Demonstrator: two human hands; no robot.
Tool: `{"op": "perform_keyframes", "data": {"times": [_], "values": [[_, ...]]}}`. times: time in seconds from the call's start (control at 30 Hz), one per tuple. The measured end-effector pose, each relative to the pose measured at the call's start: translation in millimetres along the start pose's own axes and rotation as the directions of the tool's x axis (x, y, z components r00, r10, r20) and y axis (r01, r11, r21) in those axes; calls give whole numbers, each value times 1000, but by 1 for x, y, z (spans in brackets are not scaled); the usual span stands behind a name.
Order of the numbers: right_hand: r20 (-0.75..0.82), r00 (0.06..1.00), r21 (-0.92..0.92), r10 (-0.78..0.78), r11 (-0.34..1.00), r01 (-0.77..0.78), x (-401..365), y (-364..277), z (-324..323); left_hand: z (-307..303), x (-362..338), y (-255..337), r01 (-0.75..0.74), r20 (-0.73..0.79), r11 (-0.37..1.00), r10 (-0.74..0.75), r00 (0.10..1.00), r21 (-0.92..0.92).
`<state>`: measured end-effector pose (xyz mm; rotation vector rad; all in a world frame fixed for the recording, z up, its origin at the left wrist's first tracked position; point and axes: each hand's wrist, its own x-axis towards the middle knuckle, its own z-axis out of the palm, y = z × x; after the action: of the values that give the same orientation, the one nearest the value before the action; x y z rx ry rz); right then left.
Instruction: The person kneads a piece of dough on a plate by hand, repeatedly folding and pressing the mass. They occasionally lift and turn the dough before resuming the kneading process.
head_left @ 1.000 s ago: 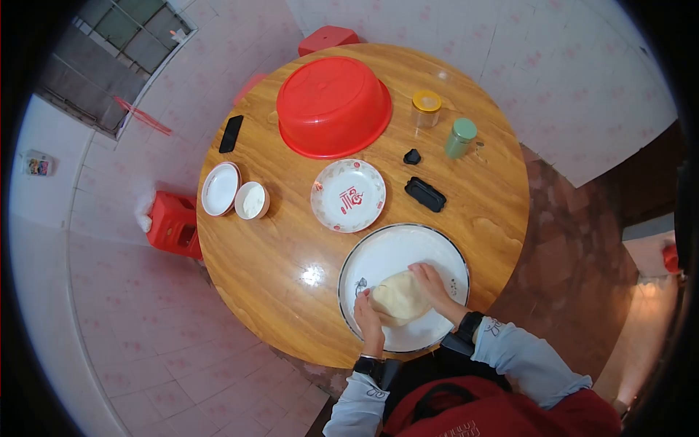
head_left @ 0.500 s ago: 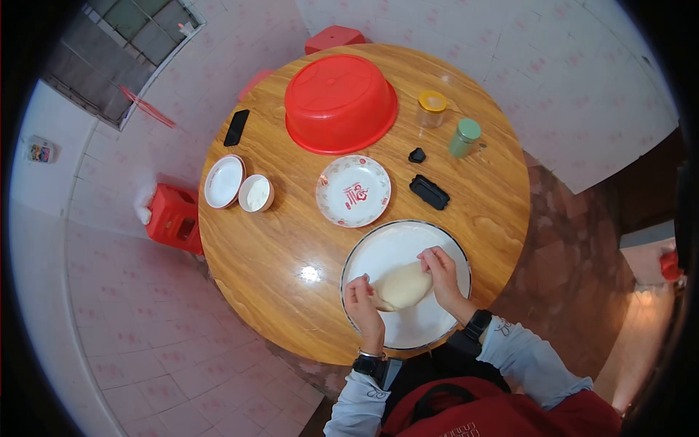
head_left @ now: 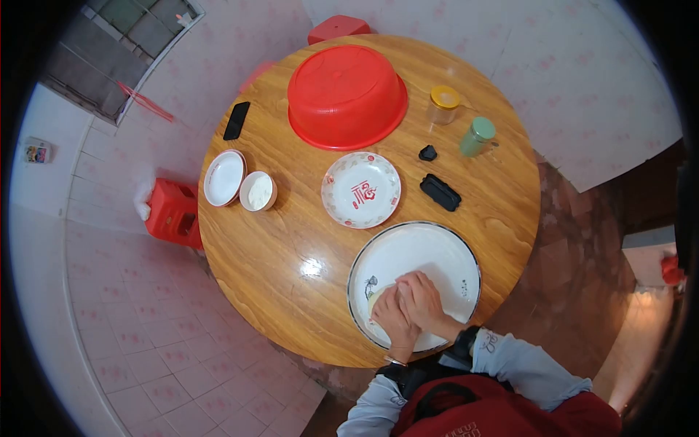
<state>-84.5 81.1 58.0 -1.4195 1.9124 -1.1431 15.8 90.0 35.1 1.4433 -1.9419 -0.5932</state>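
Note:
A pale lump of dough (head_left: 374, 298) lies on a big round white tray (head_left: 429, 244) with a dark rim, at the table's near edge. Most of it is covered by my hands. My left hand (head_left: 394, 319) is closed over the dough from the near left. Right beside it, touching it, my right hand (head_left: 424, 302) presses down with curled fingers. Its contact with the dough is partly hidden.
Beyond the tray stand a patterned plate (head_left: 339, 206), an upturned red basin (head_left: 346, 98), a black case (head_left: 440, 192), a yellow-lidded jar (head_left: 443, 105) and a green container (head_left: 478, 137). To the left are a bowl of white powder (head_left: 259, 192), white dishes (head_left: 222, 178) and a phone (head_left: 237, 121).
My hands have come together over the dough, after holding its two ends apart. The dough has gone from a stretched oval to a mostly covered lump. The view has shifted slightly.

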Motion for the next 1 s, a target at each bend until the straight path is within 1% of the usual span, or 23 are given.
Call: {"op": "perform_keyframes", "data": {"times": [0.03, 0.07, 0.13, 0.2, 0.23, 0.3, 0.33, 0.4, 0.5, 0.57, 0.63, 0.7, 0.73, 0.77, 0.8, 0.83, 0.9, 0.93, 0.97, 1.0], "values": [[-16, 999, -12, -29, 1000, 29, -8, -4, -1, 1, -7, -2, 8, 4, 1000, -8, 1000, -1], [-10, 1000, -14, -23, 1000, 23, -12, -5, -2, 1, -12, -3, -5, 6, 1000, 5, 1000, -17], [-82, 982, -86, -171, 983, 164, -16, -5, -4, 1, -13, -6, -11, 19, 999, 11, 1000, -37], [-55, 986, -93, -159, 984, 154, -10, 9, 1, 2, -7, -8, -59, 47, 998, 61, 997, -33], [-31, 988, -91, -155, 984, 151, -8, 15, 3, 3, -3, -8, -51, 54, 998, 52, 997, -30], [-8, 991, -80, -136, 988, 135, 4, 25, 6, 8, 9, -7, 74, 125, 997, -74, 989, 12], [8, 993, -73, -121, 990, 122, 11, 28, 6, 9, 16, -5, 77, 128, 997, -78, 989, 14], [35, 994, -86, -99, 991, 102, 24, 31, 4, 10, 28, -2, 141, 166, 988, -149, 975, 56], [80, 994, -85, -79, 993, 85, 37, 34, 6, 12, 48, -4, 156, 185, 987, -159, 970, 29], [94, 992, -71, -84, 993, 91, 44, 41, 10, 18, 62, -10, 139, 167, 990, -141, 976, 23], [114, 991, 37, 75, 996, -80, 49, 50, 16, 21, 76, -15, 122, 142, 992, -123, 982, 15], [110, 991, 73, 82, 993, -90, 57, 50, 17, 19, 91, -18, 227, 306, 974, -215, 927, -5], [106, 989, 106, 100, 988, -112, 59, 49, 17, 20, 97, -20, 222, 301, 975, -210, 930, -8], [102, 990, 107, 94, 989, -105, 61, 49, 18, 21, 102, -22, 269, 335, 961, -233, 913, -62], [110, 986, 74, 122, 989, -131, 63, 49, 18, 22, 105, -24, 313, 370, 943, -253, 894, -113], [115, 982, 43, 152, 987, -158, 63, 50, 19, 24, 105, -29, 304, 365, 946, -244, 898, -114], [120, 980, 39, 160, 985, -166, 63, 54, 21, 22, 106, -31, 286, 346, 928, -194, 918, -238], [132, 976, 30, 174, 983, -179, 62, 54, 22, 17, 104, -30, 342, 398, 910, -231, 888, -235], [121, 978, 32, 168, 984, -173, 62, 54, 21, 12, 100, -25, 330, 396, 913, -219, 892, -239], [146, 960, 61, 240, 966, -251, 61, 54, 20, 7, 92, -21, 234, 331, 956, -165, 929, -180]]}}
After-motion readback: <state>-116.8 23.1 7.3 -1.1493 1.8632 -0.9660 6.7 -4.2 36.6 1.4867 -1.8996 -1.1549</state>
